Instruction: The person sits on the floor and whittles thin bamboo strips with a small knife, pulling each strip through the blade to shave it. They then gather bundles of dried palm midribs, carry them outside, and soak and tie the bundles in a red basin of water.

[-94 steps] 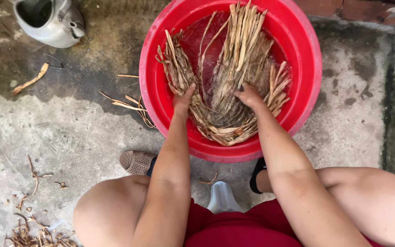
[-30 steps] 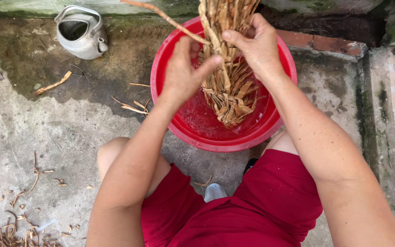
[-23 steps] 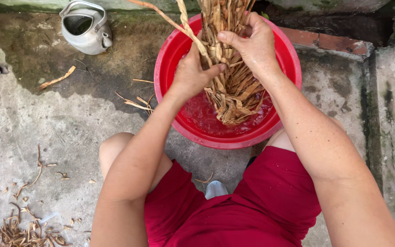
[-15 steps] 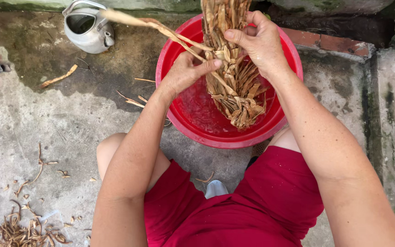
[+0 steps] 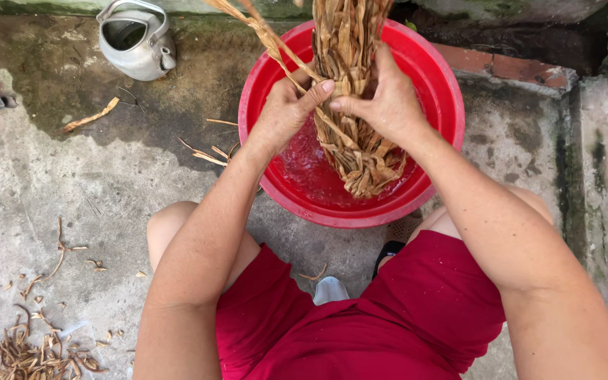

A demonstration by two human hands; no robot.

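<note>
Concrete yard floor, kettle at 11 o'clock | left hand and right hand both clenched round dripping dried-strip bundle, lifted above red basin at 12 o'clock | step judged: wringing; next needs firmer squeeze.

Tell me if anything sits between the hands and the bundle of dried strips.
Nothing visible does. The left hand and right hand both grip the bundle directly, above the red basin.
</note>
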